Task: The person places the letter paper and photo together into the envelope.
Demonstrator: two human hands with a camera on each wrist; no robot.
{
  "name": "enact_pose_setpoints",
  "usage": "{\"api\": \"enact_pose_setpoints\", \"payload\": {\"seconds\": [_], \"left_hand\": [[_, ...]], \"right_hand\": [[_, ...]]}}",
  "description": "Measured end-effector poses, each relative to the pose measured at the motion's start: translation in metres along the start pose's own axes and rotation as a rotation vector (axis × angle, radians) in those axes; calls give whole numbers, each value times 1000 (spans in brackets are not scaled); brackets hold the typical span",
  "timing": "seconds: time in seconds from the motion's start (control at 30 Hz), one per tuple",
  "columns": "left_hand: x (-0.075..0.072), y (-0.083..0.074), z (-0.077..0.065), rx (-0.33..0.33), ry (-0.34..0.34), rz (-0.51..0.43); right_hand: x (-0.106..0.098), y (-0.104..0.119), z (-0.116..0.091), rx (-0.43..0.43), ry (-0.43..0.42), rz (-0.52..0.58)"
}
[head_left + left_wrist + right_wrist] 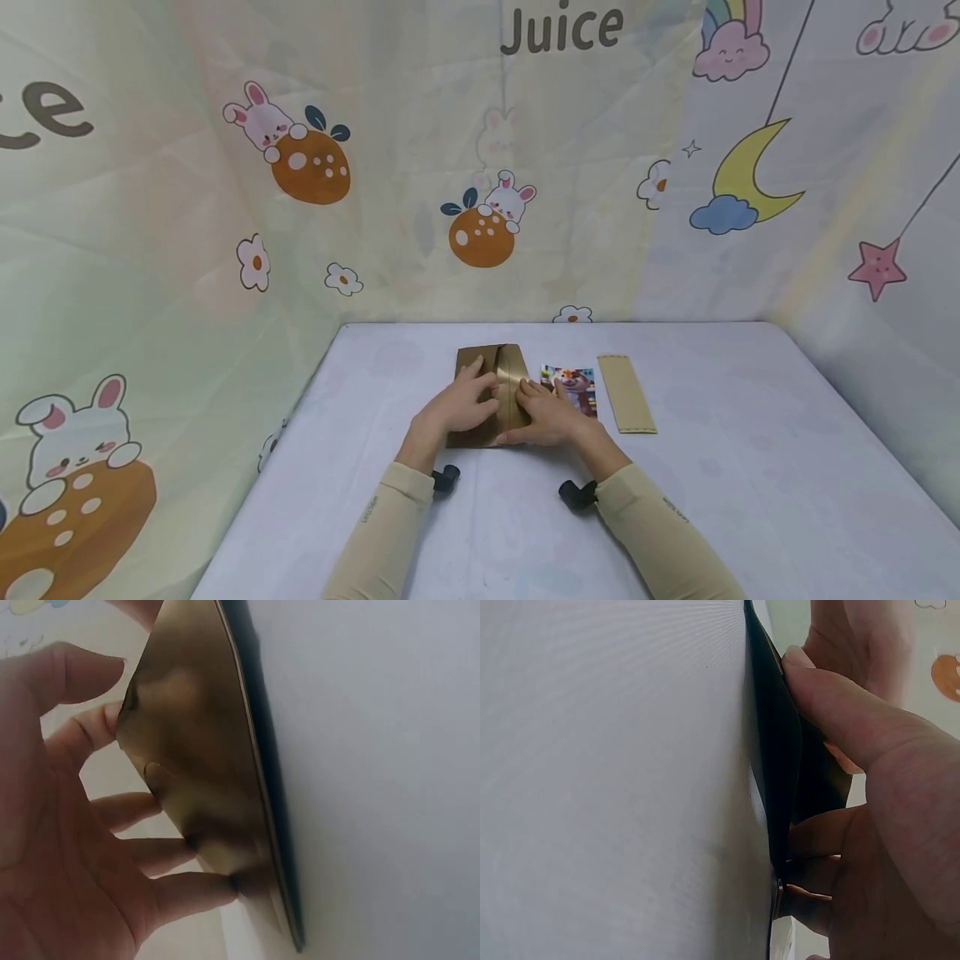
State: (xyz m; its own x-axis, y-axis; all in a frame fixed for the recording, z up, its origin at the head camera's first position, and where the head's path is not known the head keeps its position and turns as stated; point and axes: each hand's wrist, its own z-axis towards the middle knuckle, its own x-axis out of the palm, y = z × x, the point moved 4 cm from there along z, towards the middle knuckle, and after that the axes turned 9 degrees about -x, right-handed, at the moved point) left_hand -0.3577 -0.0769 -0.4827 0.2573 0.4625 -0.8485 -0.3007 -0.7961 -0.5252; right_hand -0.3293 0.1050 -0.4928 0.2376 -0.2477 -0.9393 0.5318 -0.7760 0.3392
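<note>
A shiny brown-gold folded sheet (513, 367), like a paper folder, lies on the white table in the head view. My left hand (463, 403) rests over its left panel; in the left wrist view the extended fingertips press on the glossy surface (199, 742). My right hand (553, 418) spreads over the right flap, thumb at the near edge and fingers towards the right edge. In the right wrist view the sheet's dark edge (776, 750) stands slightly off the table under the thumb. The right hand partly covers a colourful picture card (581, 385) beside the sheet.
To the right of the picture card lies a beige strip (628, 394) of card or cloth with marked short ends. Curtains printed with cartoons (405, 167) hang behind the table's back edge and along both sides. Dark wrist cameras (577, 495) hang below the sleeves.
</note>
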Motion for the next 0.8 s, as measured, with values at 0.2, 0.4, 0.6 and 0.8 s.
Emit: {"api": "enact_pose_setpoints", "payload": {"seconds": [0.2,0.4,0.6,0.8], "left_hand": [[3,-5,0,-15,-35,54],[4,-6,0,-58,-26,76],[5,-7,2,-44,-57,88],[7,-9,2,-53,-74,127]], "right_hand": [[1,1,1,3,2,-8],[2,-1,2,13,12,-35],[3,-1,3,15,19,-29],[4,-2,4,10,20,-29]]}}
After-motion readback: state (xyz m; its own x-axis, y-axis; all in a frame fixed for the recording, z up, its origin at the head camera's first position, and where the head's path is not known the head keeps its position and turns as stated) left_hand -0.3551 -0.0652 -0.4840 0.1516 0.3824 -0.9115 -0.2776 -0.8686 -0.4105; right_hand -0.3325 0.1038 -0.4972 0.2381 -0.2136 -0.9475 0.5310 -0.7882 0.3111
